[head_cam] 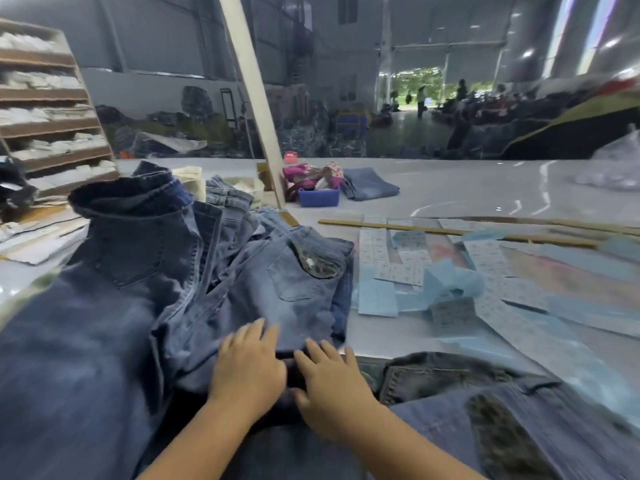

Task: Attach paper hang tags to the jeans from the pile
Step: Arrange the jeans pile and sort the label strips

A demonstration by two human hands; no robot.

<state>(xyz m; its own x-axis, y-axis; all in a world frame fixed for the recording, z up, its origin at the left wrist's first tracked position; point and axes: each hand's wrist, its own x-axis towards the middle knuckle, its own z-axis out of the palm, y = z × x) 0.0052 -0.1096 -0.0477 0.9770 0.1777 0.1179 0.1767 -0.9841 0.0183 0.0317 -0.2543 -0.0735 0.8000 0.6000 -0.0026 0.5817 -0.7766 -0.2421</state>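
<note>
Five shelves of a cardboard rack [52, 95] at far left are holding white stacks. Jeans [214, 271] are piling across the counter [450, 192], the left hand [247, 363] and right hand [330, 379] lying flat on them, fingers straight, gripping nothing. One blue bin [318, 196] is sitting beyond; paper tags [401, 252] are lying right.

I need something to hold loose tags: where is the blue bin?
The blue bin sits far back on the table, at centre, right of the slanted white post, under a pink bag and left of folded jeans.
</note>
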